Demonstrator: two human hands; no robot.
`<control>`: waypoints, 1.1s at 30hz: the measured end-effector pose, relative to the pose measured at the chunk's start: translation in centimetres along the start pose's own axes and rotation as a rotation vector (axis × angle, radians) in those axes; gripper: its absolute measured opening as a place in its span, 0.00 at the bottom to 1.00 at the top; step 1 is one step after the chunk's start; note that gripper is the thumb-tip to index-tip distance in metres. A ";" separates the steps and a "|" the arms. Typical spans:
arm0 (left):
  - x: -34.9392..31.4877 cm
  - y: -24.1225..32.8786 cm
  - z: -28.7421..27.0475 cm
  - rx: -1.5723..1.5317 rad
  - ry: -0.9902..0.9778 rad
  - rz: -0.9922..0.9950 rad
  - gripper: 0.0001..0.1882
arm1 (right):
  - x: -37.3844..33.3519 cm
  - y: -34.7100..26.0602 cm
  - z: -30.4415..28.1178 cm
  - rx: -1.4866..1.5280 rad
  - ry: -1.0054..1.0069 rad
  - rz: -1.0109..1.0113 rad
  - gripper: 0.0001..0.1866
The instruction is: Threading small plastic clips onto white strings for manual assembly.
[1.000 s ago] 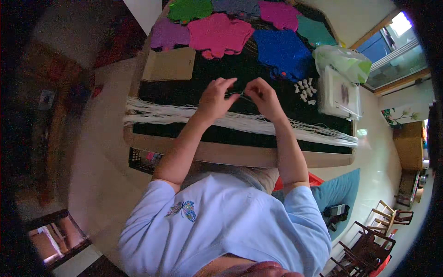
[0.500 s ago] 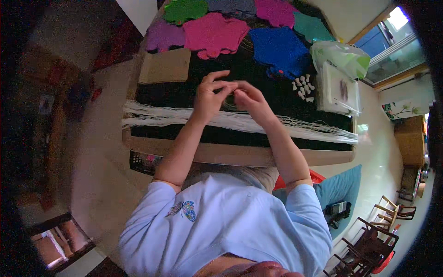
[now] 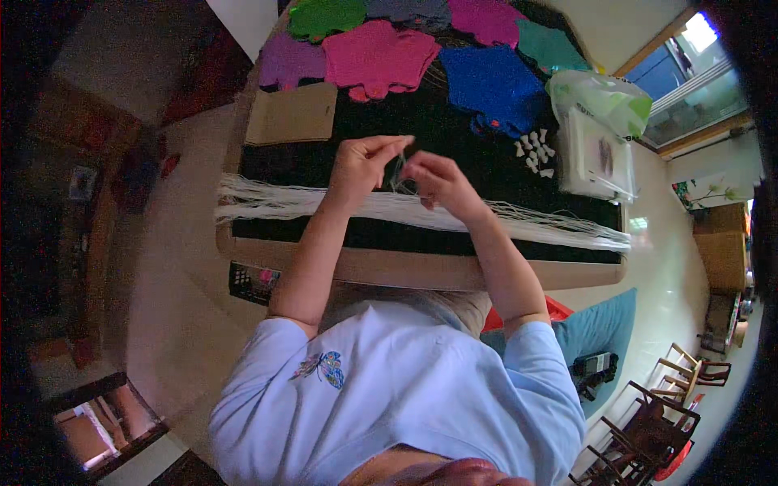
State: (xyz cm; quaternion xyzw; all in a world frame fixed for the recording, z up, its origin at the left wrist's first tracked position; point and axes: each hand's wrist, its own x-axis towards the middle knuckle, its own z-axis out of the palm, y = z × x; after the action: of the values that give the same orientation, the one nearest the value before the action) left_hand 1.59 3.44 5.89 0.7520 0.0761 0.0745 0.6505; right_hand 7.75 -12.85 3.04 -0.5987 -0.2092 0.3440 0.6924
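Note:
Over the middle of the table, my left hand [image 3: 361, 168] is closed in a pinch, thumb and forefinger together. A little lower to its right, my right hand [image 3: 444, 185] is closed too, its fingers curled inward. Between them runs a thin, pale strand [image 3: 398, 172], looped and partly blurred, and both hands seem to pinch it. Exactly where it ends inside the fingers is hidden. Below the hands, a long bundle of white cords [image 3: 417, 217] lies crosswise on the black table covering [image 3: 381, 121], passing behind my forearms.
Flat pink [image 3: 379, 61], blue [image 3: 492, 85] and other coloured bundles line the far side. A brown cardboard piece [image 3: 292, 115] lies left. At right are small white spool-shaped pieces [image 3: 535, 150], a white package [image 3: 598, 158] and a plastic bag [image 3: 600, 101]. A teal cushion [image 3: 604, 332] sits beside me.
My hands were touching at the fingertips and have drawn apart slightly. The right hand has moved lower, and the strand now shows between them.

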 end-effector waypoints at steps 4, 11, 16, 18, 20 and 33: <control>0.3 -2.2 0.1 0.191 0.117 0.082 0.10 | -0.3 -0.5 0.2 -0.025 -0.173 0.012 0.10; -0.2 -1.1 0.9 0.148 -0.277 0.000 0.15 | 0.1 -0.6 -0.8 0.006 0.106 -0.131 0.10; -0.5 0.9 0.1 -0.436 -0.258 -0.102 0.16 | 0.3 -0.2 -0.7 0.046 0.113 -0.045 0.09; -0.5 1.3 0.3 -0.390 -0.196 -0.064 0.16 | 0.5 0.7 -0.9 0.048 0.055 -0.056 0.09; -0.4 1.1 0.3 -0.365 -0.191 -0.080 0.15 | 0.6 0.9 -0.9 0.051 -0.002 -0.064 0.09; -0.3 0.2 0.5 0.256 0.107 0.200 0.10 | -0.2 -1.6 -2.2 -0.155 0.184 -0.155 0.08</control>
State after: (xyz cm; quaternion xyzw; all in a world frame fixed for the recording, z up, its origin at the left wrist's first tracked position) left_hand 1.38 2.88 5.98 0.8276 0.0443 0.1682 0.5336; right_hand 9.53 -14.62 4.23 -0.6614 -0.2162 0.2160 0.6850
